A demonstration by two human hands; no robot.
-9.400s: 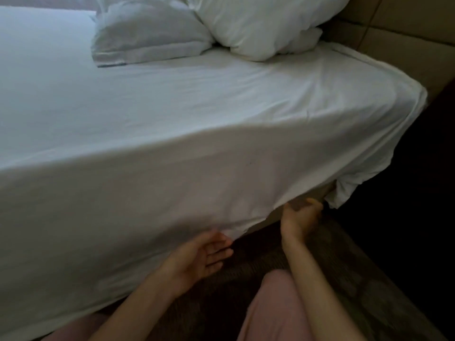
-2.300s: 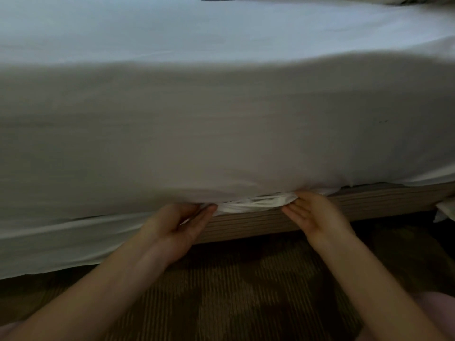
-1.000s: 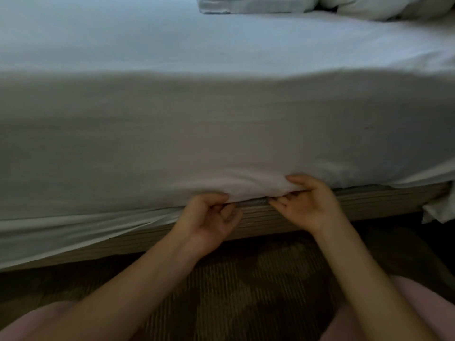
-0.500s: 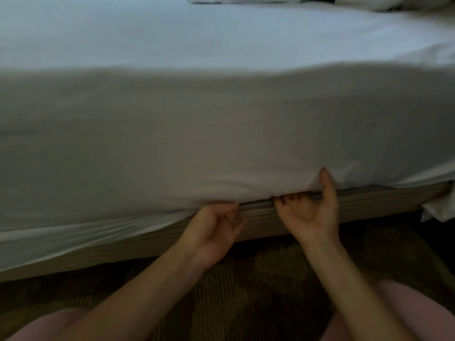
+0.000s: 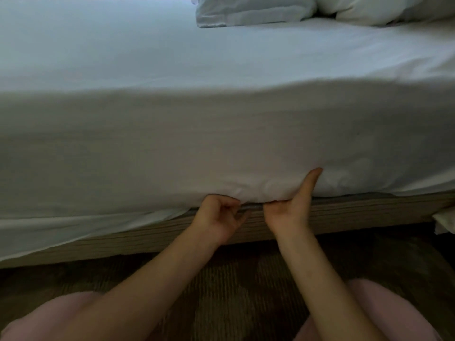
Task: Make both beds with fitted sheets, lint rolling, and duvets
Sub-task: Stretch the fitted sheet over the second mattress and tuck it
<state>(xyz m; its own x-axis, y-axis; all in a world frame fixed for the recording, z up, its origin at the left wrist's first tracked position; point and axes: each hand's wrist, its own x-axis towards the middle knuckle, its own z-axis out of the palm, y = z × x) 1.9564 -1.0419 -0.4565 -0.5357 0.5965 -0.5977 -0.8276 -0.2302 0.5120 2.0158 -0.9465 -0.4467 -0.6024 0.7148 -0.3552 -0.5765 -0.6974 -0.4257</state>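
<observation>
Head view, low at the long side of the bed. Finds fitted sheet (image 5: 221,134) stretched white over the mattress top and down the near side, smooth apart from a bunched fold at the lower edge, mid-frame. Puts right hand (image 5: 290,210) palm up at that fold: thumb straight, pressed flat up the sheet; fingers pushed in under the mattress, tips hidden; reads as an open, pushing hand, not a grip. Puts left hand (image 5: 218,217) just beside it, touching the hem, fingers curled toward the palm; cannot tell whether any cloth is pinched.

Against one second ago: shows the right thumb stood upright instead of hooked over the fold. Against two seconds ago: no longer shows the loose white bunch hanging over the bed base (image 5: 369,205) between the hands. Against half a second ago: shows little change, left hand slightly nearer the right. Takes this to mean the middle stretch is nearly tucked.

Leaves a loose flap (image 5: 73,230) hanging over the base to the left, and a scrap of white cloth (image 5: 446,221) dangling at far right. Judges the next work to lie leftward along the hem.

Notes pillows (image 5: 251,9) on the sheet, top right; patterned carpet (image 5: 234,279) below; pink-clad knees (image 5: 384,313) at the bottom corners. Sees no duvet or lint roller; puts the task early, at the sheet stage
</observation>
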